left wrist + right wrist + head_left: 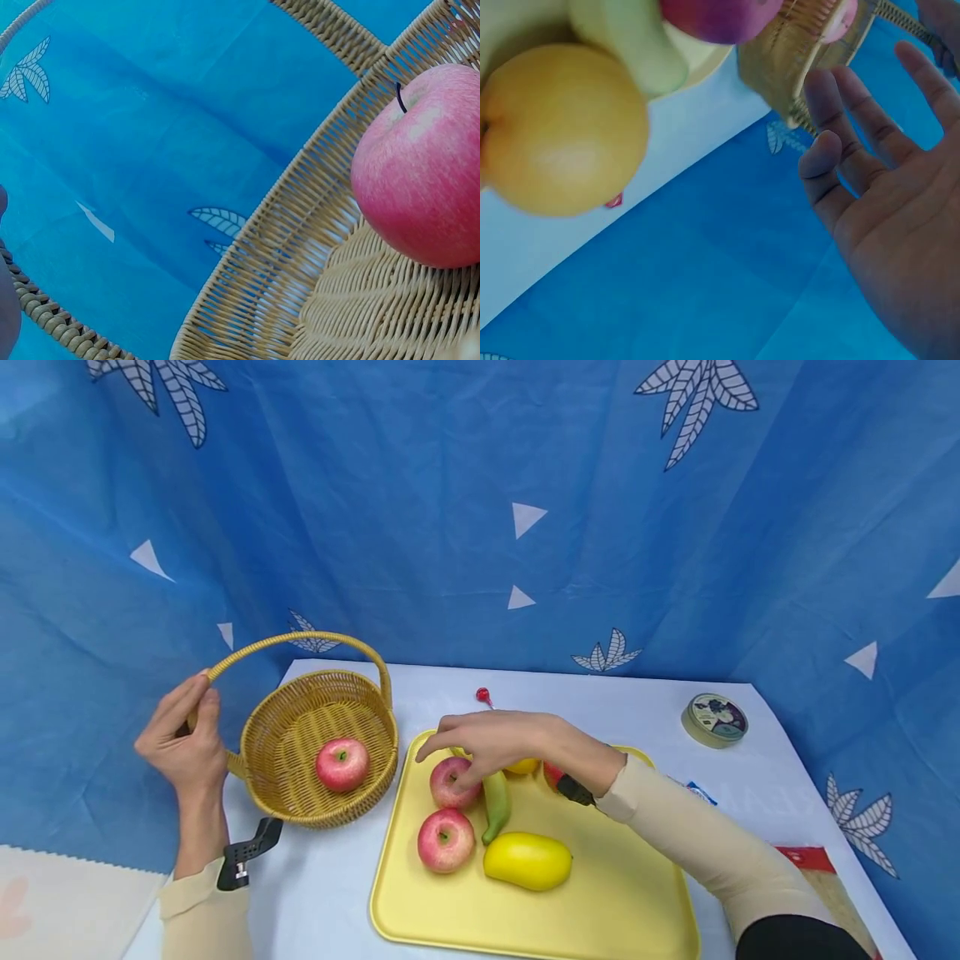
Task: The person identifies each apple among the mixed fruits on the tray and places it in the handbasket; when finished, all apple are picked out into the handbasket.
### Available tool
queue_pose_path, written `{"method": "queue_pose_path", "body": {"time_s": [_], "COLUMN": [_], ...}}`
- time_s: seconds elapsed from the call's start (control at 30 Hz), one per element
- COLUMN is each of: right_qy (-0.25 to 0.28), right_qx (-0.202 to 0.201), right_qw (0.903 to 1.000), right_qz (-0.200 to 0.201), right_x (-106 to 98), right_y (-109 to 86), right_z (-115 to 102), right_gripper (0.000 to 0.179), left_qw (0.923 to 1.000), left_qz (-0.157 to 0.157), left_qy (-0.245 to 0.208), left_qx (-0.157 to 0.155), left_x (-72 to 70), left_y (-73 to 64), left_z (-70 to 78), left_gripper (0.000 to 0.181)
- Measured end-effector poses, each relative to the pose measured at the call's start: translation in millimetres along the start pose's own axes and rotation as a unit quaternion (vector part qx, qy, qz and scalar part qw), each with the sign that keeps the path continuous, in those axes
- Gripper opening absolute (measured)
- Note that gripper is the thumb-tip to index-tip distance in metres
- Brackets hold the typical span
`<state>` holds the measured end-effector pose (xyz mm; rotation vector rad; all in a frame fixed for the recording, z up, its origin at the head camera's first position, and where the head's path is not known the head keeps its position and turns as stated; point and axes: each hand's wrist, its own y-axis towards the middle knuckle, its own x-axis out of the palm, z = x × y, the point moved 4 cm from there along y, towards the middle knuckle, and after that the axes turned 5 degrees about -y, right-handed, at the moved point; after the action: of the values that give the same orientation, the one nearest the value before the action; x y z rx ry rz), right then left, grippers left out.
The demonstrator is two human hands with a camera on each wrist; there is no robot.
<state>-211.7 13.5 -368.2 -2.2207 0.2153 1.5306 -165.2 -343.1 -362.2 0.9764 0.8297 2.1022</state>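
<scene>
At the left, my left hand (180,735) grips the arched handle (322,635) of a woven basket (258,781). A pink-red apple (342,765) lies inside it, large in the left wrist view. My right hand (491,739), fingers spread and loosely bent, is over the far left part of a yellow tray (622,910). Its thumb overlaps an apple (447,781) there; in the right wrist view the palm (907,225) holds nothing. A second tray apple (446,841) sits nearer, beside a green banana (496,810) and a yellow mango (528,861).
Partly hidden behind my right forearm are an orange (522,766) and a red fruit (552,776). A red lollipop (482,695) lies beyond the tray. Rightward are a round tin (715,721), a blue wrapper (701,792) and a red-topped packet (813,860). Blue curtain (450,527) backs the table.
</scene>
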Motion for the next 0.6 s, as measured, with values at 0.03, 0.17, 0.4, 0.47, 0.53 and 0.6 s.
{"method": "queue_pose_path", "body": {"time_s": [0.03, 0.17, 0.4, 0.47, 0.53, 0.6], "right_qy": [0.002, 0.011, 0.013, 0.022, 0.03, 0.037], "right_qx": [0.004, 0.022, 0.046, 0.053, 0.059, 0.066], "right_qw": [1.0, 0.9997, 0.9987, 0.9982, 0.9976, 0.9969], "right_qz": [0.0, 0.004, 0.017, 0.018, 0.019, 0.022], "right_x": [0, -1, -2, -1, -1, 0], "right_y": [-3.6, -17.3, -38.3, -43.0, -47.1, -50.9], "right_z": [2, 11, 24, 27, 30, 32], "right_gripper": [0.055, 0.056, 0.057, 0.057, 0.058, 0.059], "left_qw": [1.0, 1.0, 0.9999, 0.9999, 0.9998, 0.9996], "left_qz": [0.0, 0.001, 0.006, 0.008, 0.009, 0.01], "left_qy": [0.0, -0.004, -0.012, -0.014, -0.02, -0.024], "left_qx": [0.0, -0.003, -0.005, -0.004, -0.004, -0.005], "left_x": [-0.2, 0.0, 0.1, -0.2, -0.5, -0.7], "left_y": [-0.1, -0.3, 0.8, 1.2, 1.4, 1.4], "left_z": [0.0, -0.2, -0.6, -0.9, -1.2, -1.3], "left_gripper": [0.016, 0.018, 0.018, 0.018, 0.018, 0.019]}}
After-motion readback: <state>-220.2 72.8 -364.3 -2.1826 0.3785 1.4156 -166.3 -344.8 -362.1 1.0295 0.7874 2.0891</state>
